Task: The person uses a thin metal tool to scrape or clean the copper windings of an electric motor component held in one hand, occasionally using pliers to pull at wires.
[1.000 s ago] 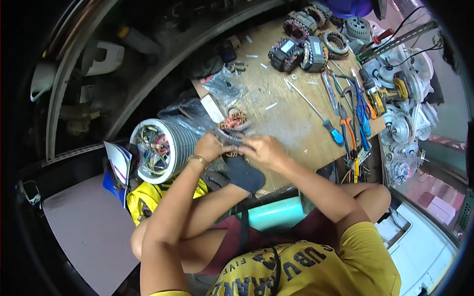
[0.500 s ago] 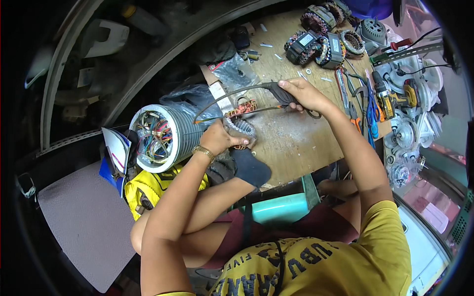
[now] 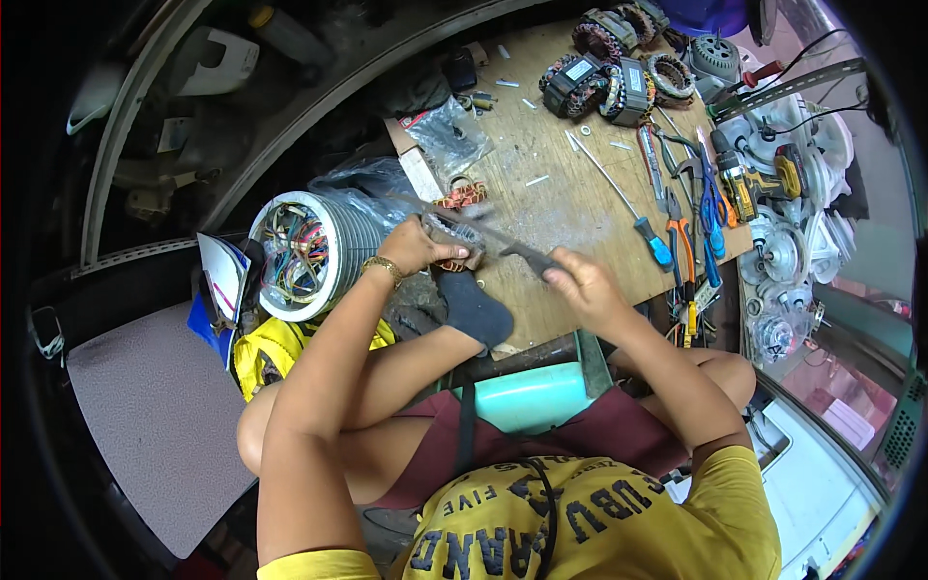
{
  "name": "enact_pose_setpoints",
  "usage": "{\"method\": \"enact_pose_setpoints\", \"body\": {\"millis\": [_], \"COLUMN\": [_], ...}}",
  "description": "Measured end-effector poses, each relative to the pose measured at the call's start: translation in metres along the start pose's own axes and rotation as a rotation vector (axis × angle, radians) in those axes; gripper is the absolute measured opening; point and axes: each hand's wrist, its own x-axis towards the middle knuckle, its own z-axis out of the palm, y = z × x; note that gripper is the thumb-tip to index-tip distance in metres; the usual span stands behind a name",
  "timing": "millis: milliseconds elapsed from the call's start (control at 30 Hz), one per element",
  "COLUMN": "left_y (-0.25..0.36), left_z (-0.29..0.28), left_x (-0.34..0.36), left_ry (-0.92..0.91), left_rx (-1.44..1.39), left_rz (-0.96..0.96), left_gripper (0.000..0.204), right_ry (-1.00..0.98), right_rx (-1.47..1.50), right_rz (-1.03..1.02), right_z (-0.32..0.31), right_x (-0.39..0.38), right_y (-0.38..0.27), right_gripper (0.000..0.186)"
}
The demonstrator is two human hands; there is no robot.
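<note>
My left hand [image 3: 413, 244] grips a motor stator [image 3: 454, 232] near the table's left edge, its thumb pressed on the side. Orange-red copper winding [image 3: 462, 196] sticks out at the stator's far end, and more shows below the thumb. My right hand [image 3: 588, 288] is closed round the dark handle of a hacksaw [image 3: 528, 257]. The saw reaches left over the stator, seen nearly edge-on and blurred, so I cannot tell whether its blade touches the winding. My foot in a dark sock [image 3: 476, 309] rests against the stator's near side.
A ribbed white drum [image 3: 362, 242] full of coloured wires lies at left. Several wound stators [image 3: 628, 92] stand at the far right. A blue-handled screwdriver [image 3: 652, 242], orange-handled pliers [image 3: 680, 237] and a yellow-black cordless drill [image 3: 749, 184] lie along the table's right side. Grey dust covers the middle.
My right hand has come nearer to me, and the hacksaw has turned from showing its wide frame to nearly edge-on. My left hand stays on the stator. The view has shifted slightly.
</note>
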Motion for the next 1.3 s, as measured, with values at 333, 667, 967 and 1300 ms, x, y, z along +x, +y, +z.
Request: {"method": "enact_pose_setpoints", "body": {"millis": [333,667,967,1300], "left_y": [0.009,0.006,0.012,0.012], "left_z": [-0.004,-0.009,-0.003,-0.002], "left_x": [-0.011,-0.012,-0.002,-0.013], "left_ry": [0.01,-0.028,-0.01,-0.009], "left_rx": [-0.046,0.051,-0.007,-0.013], "left_rz": [0.0,-0.065,-0.037,-0.014], "left_gripper": [0.112,0.113,0.111,0.114], "right_ry": [-0.002,0.0,0.114,-0.072], "right_rx": [0.05,-0.05,0.123,-0.058], "right_rz": [0.073,0.068,0.051,0.021], "right_z": [0.048,-0.002,0.07,0.018], "right_x": [0.068,-0.028,0.065,0.025], "right_y": [0.006,0.002,0.037,0.016], "right_gripper": [0.021,0.015,0.018,0.021]}}
